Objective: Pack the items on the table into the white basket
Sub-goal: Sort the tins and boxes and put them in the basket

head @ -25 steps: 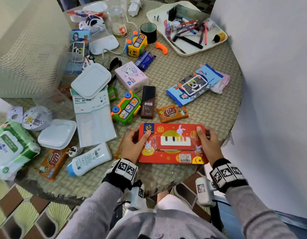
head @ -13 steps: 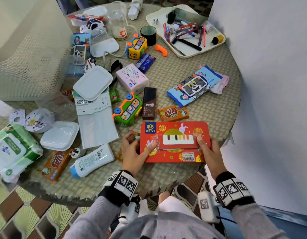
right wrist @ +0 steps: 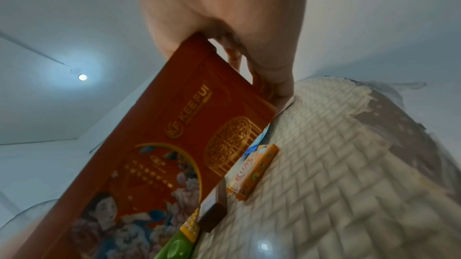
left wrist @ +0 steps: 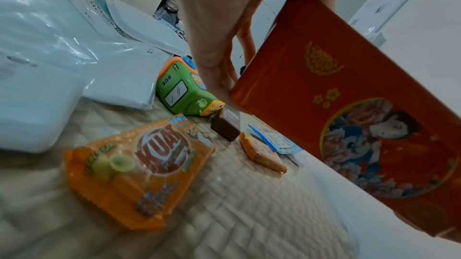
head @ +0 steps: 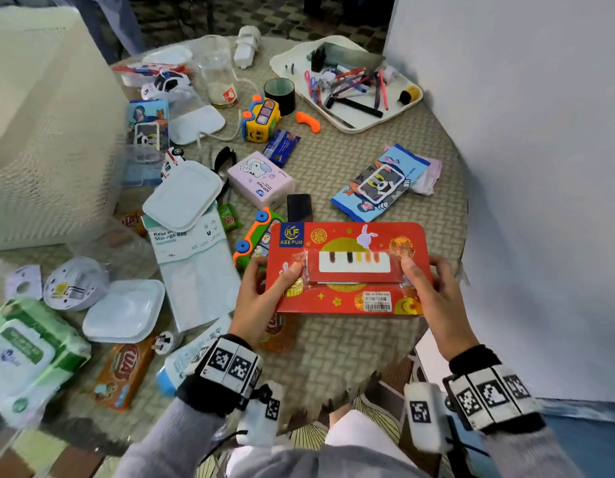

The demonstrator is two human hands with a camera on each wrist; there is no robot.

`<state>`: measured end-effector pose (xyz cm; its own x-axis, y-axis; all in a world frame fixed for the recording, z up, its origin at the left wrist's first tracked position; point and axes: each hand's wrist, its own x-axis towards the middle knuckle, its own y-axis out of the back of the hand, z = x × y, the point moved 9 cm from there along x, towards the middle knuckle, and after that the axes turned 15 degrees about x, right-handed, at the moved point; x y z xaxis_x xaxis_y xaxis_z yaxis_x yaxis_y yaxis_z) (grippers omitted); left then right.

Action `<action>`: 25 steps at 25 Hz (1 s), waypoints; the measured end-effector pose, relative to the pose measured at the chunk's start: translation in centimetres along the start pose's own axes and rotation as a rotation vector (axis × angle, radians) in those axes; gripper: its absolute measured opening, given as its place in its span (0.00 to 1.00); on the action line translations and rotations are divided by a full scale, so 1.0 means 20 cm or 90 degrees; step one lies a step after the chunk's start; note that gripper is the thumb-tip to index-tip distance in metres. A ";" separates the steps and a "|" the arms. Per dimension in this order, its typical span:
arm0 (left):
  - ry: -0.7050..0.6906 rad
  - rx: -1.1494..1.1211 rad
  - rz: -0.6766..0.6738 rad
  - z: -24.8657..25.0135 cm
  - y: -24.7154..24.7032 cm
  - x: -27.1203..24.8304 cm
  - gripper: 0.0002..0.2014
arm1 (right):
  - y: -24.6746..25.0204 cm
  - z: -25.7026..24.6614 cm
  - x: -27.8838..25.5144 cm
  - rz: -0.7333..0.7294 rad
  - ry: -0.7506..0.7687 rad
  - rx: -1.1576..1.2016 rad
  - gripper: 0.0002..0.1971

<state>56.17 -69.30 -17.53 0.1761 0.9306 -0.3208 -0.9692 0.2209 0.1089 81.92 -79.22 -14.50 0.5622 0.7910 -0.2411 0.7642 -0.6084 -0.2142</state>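
Observation:
A flat red box (head: 347, 267) with a rabbit and piano print hangs above the table's near edge, lifted clear of the surface. My left hand (head: 264, 294) grips its left end, thumb on top and fingers beneath. My right hand (head: 433, 291) grips its right end the same way. The left wrist view shows the red box (left wrist: 349, 117) from underneath, and so does the right wrist view, where the red box (right wrist: 174, 145) is tilted above the mat. The white basket (head: 47, 132) stands at the far left of the table.
Under the box lie a green toy bus (left wrist: 179, 89), a brown bar (left wrist: 225, 125) and orange wafer packs (left wrist: 139, 166). Storage bags (head: 195, 263), white lids (head: 182, 194), wet wipes (head: 26, 350), a pink tissue pack (head: 261, 179), a cartoon pouch (head: 378, 184) and a pen tray (head: 347, 88) crowd the table. A white wall (head: 540, 167) stands on the right.
Both hands have lifted the red box off the table and raised it toward me. It now covers the brown bar and part of the green bus.

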 end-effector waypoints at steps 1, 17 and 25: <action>0.000 0.011 -0.007 0.01 0.03 0.01 0.24 | -0.02 0.02 -0.02 0.022 -0.002 0.002 0.16; -0.029 0.069 -0.126 0.08 0.66 0.08 0.29 | -0.55 0.12 -0.55 0.194 0.109 0.018 0.18; -0.053 0.011 -0.175 0.12 0.80 -0.06 0.29 | -0.67 0.09 -0.86 0.219 0.161 0.004 0.16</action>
<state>40.88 -66.21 -13.18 0.4466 0.8555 -0.2620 -0.8799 0.4731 0.0448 61.38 -84.77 -9.23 0.8440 0.5328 -0.0605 0.5177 -0.8390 -0.1676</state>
